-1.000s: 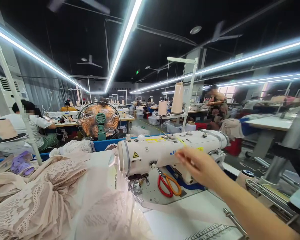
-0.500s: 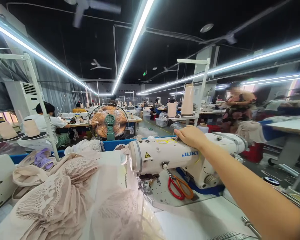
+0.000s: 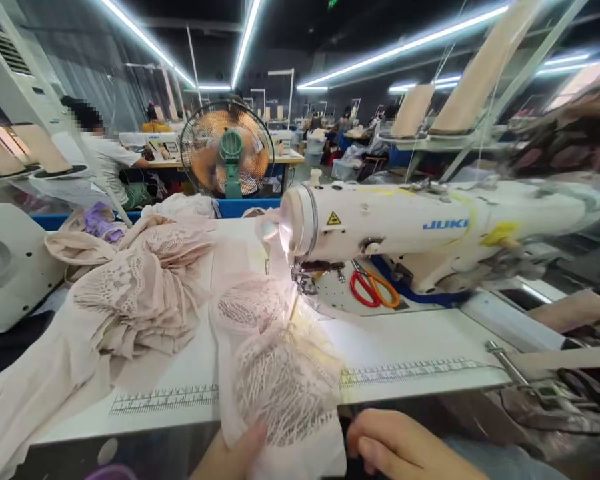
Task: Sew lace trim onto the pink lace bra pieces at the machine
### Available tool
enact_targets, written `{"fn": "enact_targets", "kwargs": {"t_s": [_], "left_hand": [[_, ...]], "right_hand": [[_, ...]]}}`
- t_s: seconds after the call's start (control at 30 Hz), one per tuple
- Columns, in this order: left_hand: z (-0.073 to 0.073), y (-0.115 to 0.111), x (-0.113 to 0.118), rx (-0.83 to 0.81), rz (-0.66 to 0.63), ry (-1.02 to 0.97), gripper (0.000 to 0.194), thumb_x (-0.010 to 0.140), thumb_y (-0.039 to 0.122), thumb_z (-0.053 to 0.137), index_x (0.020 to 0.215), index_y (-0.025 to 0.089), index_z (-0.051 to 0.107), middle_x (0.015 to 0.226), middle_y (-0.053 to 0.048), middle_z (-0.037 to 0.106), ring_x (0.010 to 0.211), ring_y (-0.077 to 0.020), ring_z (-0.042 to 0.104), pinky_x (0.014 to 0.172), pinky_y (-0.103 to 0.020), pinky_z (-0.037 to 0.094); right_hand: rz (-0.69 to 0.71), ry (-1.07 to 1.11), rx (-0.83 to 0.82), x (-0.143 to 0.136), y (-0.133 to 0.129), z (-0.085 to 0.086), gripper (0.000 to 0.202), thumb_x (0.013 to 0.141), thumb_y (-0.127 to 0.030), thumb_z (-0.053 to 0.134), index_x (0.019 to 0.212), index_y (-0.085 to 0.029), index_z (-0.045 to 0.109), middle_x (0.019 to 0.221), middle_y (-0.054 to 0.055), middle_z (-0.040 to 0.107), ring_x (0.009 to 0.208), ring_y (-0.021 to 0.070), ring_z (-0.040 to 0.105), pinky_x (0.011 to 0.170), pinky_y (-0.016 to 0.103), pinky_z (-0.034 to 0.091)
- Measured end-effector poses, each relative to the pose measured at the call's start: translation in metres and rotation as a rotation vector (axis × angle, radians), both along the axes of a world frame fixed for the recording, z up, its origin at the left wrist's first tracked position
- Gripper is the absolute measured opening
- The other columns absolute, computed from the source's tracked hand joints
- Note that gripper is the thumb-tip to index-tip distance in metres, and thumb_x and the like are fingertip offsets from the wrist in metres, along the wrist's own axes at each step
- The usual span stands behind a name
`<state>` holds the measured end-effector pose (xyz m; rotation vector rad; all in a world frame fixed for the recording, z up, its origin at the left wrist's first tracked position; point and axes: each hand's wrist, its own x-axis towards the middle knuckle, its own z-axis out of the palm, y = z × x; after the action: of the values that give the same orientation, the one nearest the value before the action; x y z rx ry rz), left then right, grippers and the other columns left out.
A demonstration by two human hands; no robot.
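A pale beige lace bra (image 3: 275, 373) lies under the lit needle area of the white sewing machine (image 3: 390, 223) and hangs over the table's front edge. My left hand (image 3: 235, 450) grips its lower left part, thumb on top of the fabric. Beside its lower right edge is my right hand (image 3: 400, 443), fingers curled closed; whatever they may hold is hidden. Scissors with red and orange handles (image 3: 375, 290) rest on the machine bed. A heap of matching beige lace garments (image 3: 135, 287) lies to the left.
A measuring tape strip (image 3: 410, 373) runs along the white table's (image 3: 430, 340) front. Behind it stands a green-hubbed fan (image 3: 230, 150). Thread cones (image 3: 415, 110) stand at the upper right. A person in a white top (image 3: 95, 153) sits far left; another, blurred person (image 3: 575, 133) is at right.
My right hand has left the top of the machine and come down to the table's front edge. My left hand has come into view on the bra. The view has tilted down.
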<state>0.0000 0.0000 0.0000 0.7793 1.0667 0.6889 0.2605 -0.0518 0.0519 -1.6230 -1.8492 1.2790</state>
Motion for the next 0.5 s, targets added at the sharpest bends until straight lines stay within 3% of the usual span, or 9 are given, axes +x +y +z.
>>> {"fn": "enact_targets", "kwargs": {"t_s": [0.07, 0.17, 0.27, 0.37, 0.5], "left_hand": [[-0.005, -0.003, 0.003, -0.041, 0.017, -0.042, 0.070, 0.052, 0.064, 0.079, 0.099, 0.012, 0.071, 0.103, -0.014, 0.071, 0.111, -0.0367, 0.057, 0.103, -0.047, 0.041], [-0.007, -0.006, 0.008, -0.031, 0.036, -0.033, 0.069, 0.054, 0.060, 0.081, 0.102, 0.011, 0.071, 0.108, -0.016, 0.069, 0.113, -0.0371, 0.056, 0.108, -0.049, 0.034], [-0.003, -0.011, 0.014, 0.023, 0.032, 0.016, 0.069, 0.058, 0.060, 0.078, 0.106, 0.011, 0.069, 0.116, -0.016, 0.066, 0.122, -0.0358, 0.050, 0.112, -0.047, 0.027], [0.003, -0.020, 0.019, 0.087, 0.001, 0.114, 0.069, 0.061, 0.059, 0.076, 0.112, 0.014, 0.066, 0.125, -0.013, 0.061, 0.129, -0.0342, 0.042, 0.115, -0.045, 0.021], [0.015, -0.026, 0.013, 0.160, -0.110, 0.259, 0.070, 0.061, 0.049, 0.080, 0.121, 0.017, 0.062, 0.129, -0.012, 0.058, 0.137, -0.0333, 0.029, 0.116, -0.046, 0.013]], "right_hand": [[-0.074, 0.278, -0.033, -0.018, 0.001, -0.024, 0.058, 0.083, -0.072, 0.030, 0.068, -0.020, 0.050, 0.062, 0.001, 0.053, 0.059, 0.0165, 0.051, 0.058, 0.029, 0.041], [-0.177, 0.362, -0.044, -0.027, 0.008, -0.041, 0.051, 0.081, -0.071, 0.032, 0.066, -0.023, 0.037, 0.057, -0.006, 0.036, 0.049, 0.0110, 0.034, 0.048, 0.025, 0.031], [-0.198, 0.264, 0.019, -0.029, 0.010, -0.044, 0.037, 0.082, -0.053, 0.042, 0.063, -0.024, 0.031, 0.060, -0.006, 0.031, 0.054, 0.0116, 0.030, 0.051, 0.026, 0.027], [-0.220, 0.082, 0.132, -0.037, 0.006, -0.044, 0.025, 0.081, -0.036, 0.043, 0.064, -0.024, 0.029, 0.065, -0.002, 0.035, 0.062, 0.0153, 0.032, 0.058, 0.031, 0.023], [-0.195, -0.051, 0.201, -0.038, -0.002, -0.041, 0.018, 0.080, -0.026, 0.039, 0.067, -0.024, 0.028, 0.067, -0.001, 0.037, 0.063, 0.0168, 0.032, 0.059, 0.032, 0.020]]}}
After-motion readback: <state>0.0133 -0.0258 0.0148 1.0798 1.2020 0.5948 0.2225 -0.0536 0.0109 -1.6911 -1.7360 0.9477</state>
